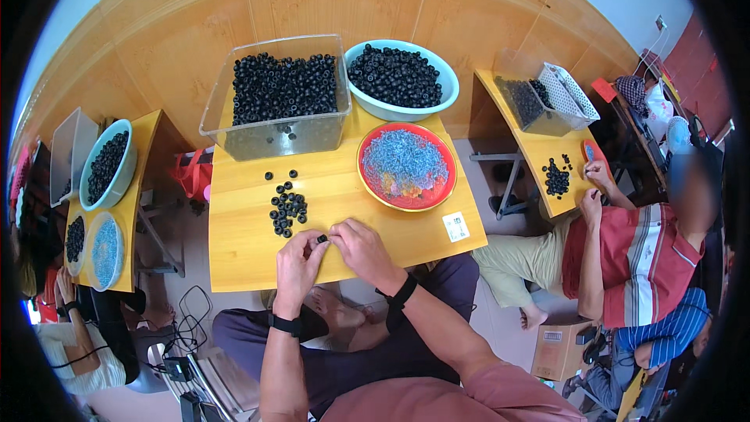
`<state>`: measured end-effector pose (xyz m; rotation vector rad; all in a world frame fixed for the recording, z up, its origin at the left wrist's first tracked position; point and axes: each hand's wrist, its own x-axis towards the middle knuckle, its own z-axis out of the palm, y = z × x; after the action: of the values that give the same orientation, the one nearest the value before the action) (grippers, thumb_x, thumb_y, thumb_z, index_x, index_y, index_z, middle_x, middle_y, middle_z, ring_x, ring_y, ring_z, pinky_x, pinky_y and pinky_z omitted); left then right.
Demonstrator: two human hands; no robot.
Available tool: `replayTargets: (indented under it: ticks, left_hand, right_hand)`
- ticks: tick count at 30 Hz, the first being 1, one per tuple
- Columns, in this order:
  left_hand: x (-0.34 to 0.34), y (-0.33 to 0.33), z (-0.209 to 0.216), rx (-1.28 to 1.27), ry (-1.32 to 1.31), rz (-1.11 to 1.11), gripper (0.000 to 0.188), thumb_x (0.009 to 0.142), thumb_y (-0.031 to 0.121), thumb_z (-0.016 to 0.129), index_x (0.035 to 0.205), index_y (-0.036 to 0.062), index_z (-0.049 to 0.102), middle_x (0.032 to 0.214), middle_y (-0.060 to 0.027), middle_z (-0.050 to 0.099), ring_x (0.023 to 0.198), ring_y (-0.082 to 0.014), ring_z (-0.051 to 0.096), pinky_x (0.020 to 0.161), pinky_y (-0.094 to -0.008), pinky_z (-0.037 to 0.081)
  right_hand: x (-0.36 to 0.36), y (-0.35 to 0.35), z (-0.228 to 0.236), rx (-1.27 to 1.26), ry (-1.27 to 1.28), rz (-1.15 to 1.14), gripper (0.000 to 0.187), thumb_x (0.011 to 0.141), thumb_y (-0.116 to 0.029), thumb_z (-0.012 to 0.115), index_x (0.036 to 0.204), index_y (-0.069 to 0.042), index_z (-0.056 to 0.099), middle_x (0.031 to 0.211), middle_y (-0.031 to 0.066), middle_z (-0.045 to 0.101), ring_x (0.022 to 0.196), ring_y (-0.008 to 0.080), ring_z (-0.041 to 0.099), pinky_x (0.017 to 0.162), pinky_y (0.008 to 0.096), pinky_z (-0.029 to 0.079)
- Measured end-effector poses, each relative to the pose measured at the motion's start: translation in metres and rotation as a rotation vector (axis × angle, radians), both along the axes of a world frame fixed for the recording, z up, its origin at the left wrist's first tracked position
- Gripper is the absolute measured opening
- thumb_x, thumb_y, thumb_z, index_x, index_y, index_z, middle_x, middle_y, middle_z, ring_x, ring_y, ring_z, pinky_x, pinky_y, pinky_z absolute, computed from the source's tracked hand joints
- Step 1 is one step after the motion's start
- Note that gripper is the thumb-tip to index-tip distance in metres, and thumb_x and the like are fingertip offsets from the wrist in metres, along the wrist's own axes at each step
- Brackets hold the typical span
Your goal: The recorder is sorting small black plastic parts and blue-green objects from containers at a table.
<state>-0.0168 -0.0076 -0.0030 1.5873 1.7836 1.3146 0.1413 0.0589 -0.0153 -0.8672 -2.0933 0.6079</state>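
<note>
Over the near edge of the yellow table, my left hand point(298, 263) pinches a small black round cap point(321, 239) between thumb and fingertips. My right hand point(361, 248) is beside it, thumb and fingers closed close to the cap; whatever they hold is too small to make out. Just beyond my left hand lies a loose group of black caps point(287, 212), some showing a hole in the middle. Farther right is a red bowl point(363, 189) heaped with tiny clear-blue pieces point(406, 158) and a few orange ones.
At the table's point(250, 254) back stand a clear plastic bin point(269, 143) and a light-blue basin point(447, 94), both full of black caps. A white label point(455, 227) lies at the right edge. Co-workers sit at side tables, left and right. A cardboard box point(556, 352) stands on the floor.
</note>
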Motion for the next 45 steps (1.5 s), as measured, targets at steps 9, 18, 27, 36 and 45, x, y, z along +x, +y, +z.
replayTargets:
  ticks: [9, 18, 27, 36, 45]
  left_hand:
    - [-0.001, 0.002, -0.004, 0.019, 0.054, 0.002, 0.021, 0.089, 0.011, 0.08, 0.105, 0.0008, 0.073, 0.081, -0.0121, 0.071, 0.07, -0.0207, 0.068, 0.067, -0.033, 0.055]
    - [-0.001, -0.001, 0.004, 0.028, 0.045, -0.028, 0.02, 0.091, 0.008, 0.073, 0.11, 0.0018, 0.072, 0.096, -0.0173, 0.072, 0.082, -0.0324, 0.071, 0.075, -0.0407, 0.057]
    - [-0.005, -0.001, -0.001, 0.121, 0.047, -0.081, 0.02, 0.089, 0.006, 0.076, 0.109, 0.0028, 0.073, 0.084, -0.012, 0.069, 0.071, -0.0232, 0.067, 0.067, -0.0337, 0.055]
    - [-0.004, -0.001, -0.004, 0.084, -0.036, -0.05, 0.021, 0.088, 0.01, 0.079, 0.107, 0.0027, 0.073, 0.079, -0.0108, 0.068, 0.068, -0.0203, 0.065, 0.066, -0.0329, 0.055]
    - [-0.004, 0.002, -0.002, 0.053, -0.026, -0.007, 0.021, 0.089, 0.012, 0.079, 0.105, 0.0012, 0.072, 0.081, -0.0124, 0.07, 0.068, -0.0206, 0.066, 0.067, -0.034, 0.055]
  right_hand:
    - [0.003, -0.002, 0.012, -0.163, 0.102, -0.021, 0.012, 0.094, -0.008, 0.069, 0.102, 0.002, 0.069, 0.094, 0.0184, 0.071, 0.083, 0.0335, 0.071, 0.075, 0.042, 0.056]
    - [0.004, -0.004, 0.021, -0.477, 0.175, 0.012, 0.013, 0.092, -0.003, 0.071, 0.104, 0.002, 0.073, 0.092, 0.0159, 0.077, 0.079, 0.0218, 0.077, 0.071, 0.0325, 0.059]
    - [0.004, 0.011, 0.028, -0.684, 0.13, 0.139, 0.013, 0.091, -0.004, 0.074, 0.099, 0.003, 0.068, 0.084, 0.0102, 0.075, 0.074, 0.0142, 0.074, 0.065, 0.0293, 0.057]
    - [-0.001, 0.048, 0.05, -0.6, -0.071, 0.234, 0.013, 0.092, -0.01, 0.074, 0.1, 0.0, 0.07, 0.08, 0.0042, 0.071, 0.069, 0.0116, 0.066, 0.064, 0.0268, 0.052]
    - [-0.05, 0.07, 0.04, 0.008, -0.296, 0.281, 0.024, 0.086, 0.001, 0.063, 0.108, -0.003, 0.072, 0.099, 0.0173, 0.069, 0.099, 0.039, 0.066, 0.089, 0.0457, 0.053]
